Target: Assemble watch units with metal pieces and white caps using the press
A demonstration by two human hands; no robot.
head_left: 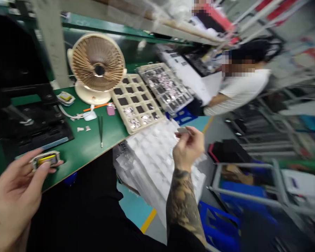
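At the lower left my left hand point(22, 187) is closed on a small oval device housing point(47, 159), pale-rimmed with a yellow part inside. My right hand point(189, 148) is raised above a stack of white pocketed trays point(153, 152), its fingers pinching a thin, flat greyish piece point(183, 130) whose kind I cannot make out. Dark tweezers point(100, 132) lie on the green bench between the hands. Near them are small pale pieces point(87, 128) and a pink part point(110, 110). Another device housing with yellow inside point(65, 98) rests farther back.
A cream fan point(98, 70) stands at the back of the bench point(110, 134). Beside it are a beige compartment tray point(132, 131) and a clear parts box point(170, 89). A black fixture point(28, 115) occupies the left. A co-worker point(248, 84) sits beyond; blue crates point(220, 227) stand at right.
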